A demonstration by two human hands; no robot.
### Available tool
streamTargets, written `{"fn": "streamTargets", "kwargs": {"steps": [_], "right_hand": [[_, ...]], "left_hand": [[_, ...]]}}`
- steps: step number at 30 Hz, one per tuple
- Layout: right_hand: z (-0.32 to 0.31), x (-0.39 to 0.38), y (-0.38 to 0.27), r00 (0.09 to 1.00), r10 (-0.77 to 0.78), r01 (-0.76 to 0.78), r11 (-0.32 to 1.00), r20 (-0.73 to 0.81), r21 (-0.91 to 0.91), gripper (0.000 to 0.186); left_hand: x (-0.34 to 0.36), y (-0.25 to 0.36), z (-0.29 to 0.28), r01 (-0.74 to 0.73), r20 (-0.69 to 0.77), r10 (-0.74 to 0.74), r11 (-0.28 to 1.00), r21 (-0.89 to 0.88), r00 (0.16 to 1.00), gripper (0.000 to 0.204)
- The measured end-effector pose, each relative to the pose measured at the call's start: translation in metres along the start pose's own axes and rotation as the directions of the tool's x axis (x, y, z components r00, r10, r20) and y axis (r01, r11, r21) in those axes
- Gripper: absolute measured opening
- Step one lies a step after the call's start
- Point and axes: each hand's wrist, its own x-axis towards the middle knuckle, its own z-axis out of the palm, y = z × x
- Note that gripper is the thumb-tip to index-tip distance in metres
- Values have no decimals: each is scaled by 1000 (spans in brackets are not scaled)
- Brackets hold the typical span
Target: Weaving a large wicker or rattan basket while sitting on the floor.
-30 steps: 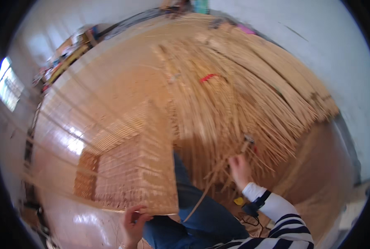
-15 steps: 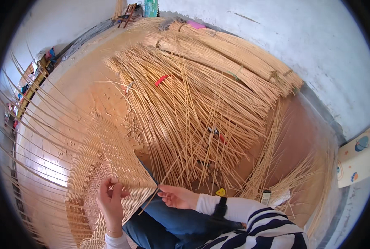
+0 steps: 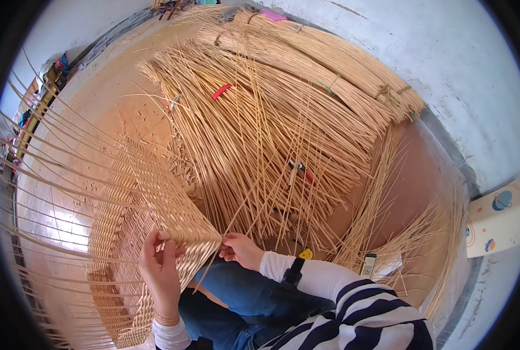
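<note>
A partly woven wicker basket [image 3: 165, 201] leans over my lap, one corner pointing right. Long bare stakes [image 3: 50, 166] fan out from it to the left. My left hand [image 3: 160, 273] is inside the angle of the woven walls, thumb and fingers curled together beside the weave; what they grip is hidden. At the corner, my right hand [image 3: 242, 251] pinches a thin wicker rod [image 3: 206, 273], whose end sticks out below the weave. The right fingertips touch the basket's corner.
A wide heap of loose wicker rods [image 3: 254, 151] covers the floor ahead, with tied bundles [image 3: 324, 70] behind it. A red-handled tool [image 3: 302, 173] and a red object [image 3: 221, 91] lie on the heap. A phone [image 3: 368, 265] is at the right; offcuts [image 3: 181, 169] litter the floor.
The view has shifted, so the heap and wall sit higher in the picture. Both hands stay at the basket's corner, with only slight movement of the fingers.
</note>
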Motion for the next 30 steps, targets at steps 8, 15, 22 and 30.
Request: {"fn": "streamTargets", "kwargs": {"steps": [8,15,22,30], "right_hand": [[4,-92,-40,905,-415,381,888,-89,-259,23],[29,-91,-69,861,-504,433,669,59,-604,22],[-120,61,-135,741,-570,255,729,-356,-635,41],[-251,104,-68,630,-757,-260,3,-172,-966,30]], "left_hand": [[-82,-12,-8,-340,222,286,903,265,932,26],[-144,-85,-9,588,424,-502,803,-96,754,17],[-172,-123,-20,707,344,-629,685,-178,697,19],[-170,-179,-105,541,-236,-737,640,-546,634,17]]}}
